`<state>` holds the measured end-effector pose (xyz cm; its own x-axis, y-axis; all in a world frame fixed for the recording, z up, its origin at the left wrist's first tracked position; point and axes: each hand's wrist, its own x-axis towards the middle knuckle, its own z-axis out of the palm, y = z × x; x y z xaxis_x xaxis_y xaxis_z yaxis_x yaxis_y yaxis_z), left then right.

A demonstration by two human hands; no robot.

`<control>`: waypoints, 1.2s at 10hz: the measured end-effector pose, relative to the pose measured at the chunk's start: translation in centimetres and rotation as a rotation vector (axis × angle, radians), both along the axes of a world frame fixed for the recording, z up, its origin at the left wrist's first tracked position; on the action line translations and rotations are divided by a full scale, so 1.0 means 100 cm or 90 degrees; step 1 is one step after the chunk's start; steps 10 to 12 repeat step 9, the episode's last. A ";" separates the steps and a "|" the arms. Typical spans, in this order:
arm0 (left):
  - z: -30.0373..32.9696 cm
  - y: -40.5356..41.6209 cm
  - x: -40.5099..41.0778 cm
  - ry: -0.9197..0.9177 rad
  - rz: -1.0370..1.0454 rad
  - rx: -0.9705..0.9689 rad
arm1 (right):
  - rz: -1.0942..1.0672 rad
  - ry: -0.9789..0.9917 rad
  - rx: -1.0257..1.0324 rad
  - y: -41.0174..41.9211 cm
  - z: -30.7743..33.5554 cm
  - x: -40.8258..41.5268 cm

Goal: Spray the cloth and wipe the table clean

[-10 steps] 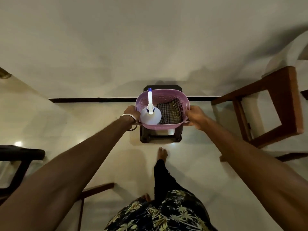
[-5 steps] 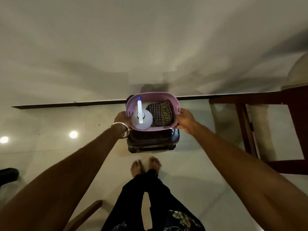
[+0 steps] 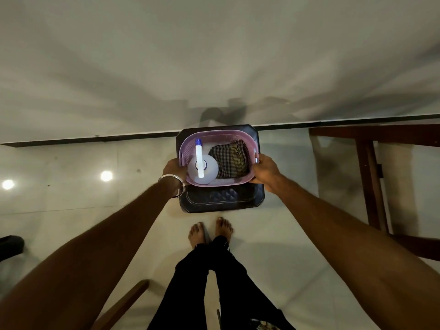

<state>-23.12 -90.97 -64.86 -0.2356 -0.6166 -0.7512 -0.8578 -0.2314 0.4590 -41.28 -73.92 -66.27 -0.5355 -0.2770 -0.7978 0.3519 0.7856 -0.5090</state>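
Two hands hold what I see: a lilac plastic basket (image 3: 217, 183) with a perforated wall, and I take it as my landmark. Inside it, on the side toward my left hand (image 3: 173, 168), stands a white spray bottle (image 3: 202, 168) with a long white sprayer and a blue nozzle tip. Beside the bottle, on the side toward my right hand (image 3: 266, 173), lies a folded checked cloth (image 3: 229, 161), dark and yellowish.

My left hand grips the basket's left rim; its fingers go over the rim and I cannot make them out. A metal bangle (image 3: 172, 180) circles that wrist. My right hand grips the right rim, with the thumb curled over the edge.

Under the basket is a dark square stool (image 3: 220, 198) with a quilted top; I cannot tell whether the basket rests on it or hangs just above. Past the right hand a brown wooden table (image 3: 371, 167) is cut off by the frame edge. Two bare feet (image 3: 210, 233) stand on the pale floor just beside the stool.
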 end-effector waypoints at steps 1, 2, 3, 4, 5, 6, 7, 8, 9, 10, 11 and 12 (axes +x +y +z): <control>-0.006 0.001 0.001 0.003 0.007 -0.009 | 0.015 0.009 -0.009 0.000 -0.005 -0.002; -0.009 0.002 0.002 0.008 0.018 -0.009 | 0.048 0.035 -0.007 -0.001 -0.009 -0.003; -0.008 0.002 0.003 0.026 0.034 0.008 | 0.068 0.045 -0.002 -0.001 -0.009 -0.002; 0.005 0.004 0.004 0.021 -0.024 -0.030 | 0.135 0.140 0.023 -0.001 0.001 0.001; 0.033 0.007 0.009 0.011 -0.134 -0.148 | 0.209 0.258 0.006 0.001 0.020 0.003; 0.065 0.005 0.016 0.044 -0.190 -0.240 | 0.321 0.350 -0.013 0.004 0.048 0.003; 0.084 0.001 0.027 0.053 -0.292 -0.303 | 0.484 0.424 0.015 0.010 0.081 0.004; 0.110 0.003 0.032 0.018 -0.387 -0.344 | 0.593 0.496 0.053 0.016 0.123 0.014; 0.134 0.012 0.038 0.005 -0.441 -0.413 | 0.619 0.536 0.068 0.024 0.156 0.027; 0.134 0.012 0.038 0.005 -0.441 -0.413 | 0.619 0.536 0.068 0.024 0.156 0.027; 0.134 0.012 0.038 0.005 -0.441 -0.413 | 0.619 0.536 0.068 0.024 0.156 0.027; 0.134 0.012 0.038 0.005 -0.441 -0.413 | 0.619 0.536 0.068 0.024 0.156 0.027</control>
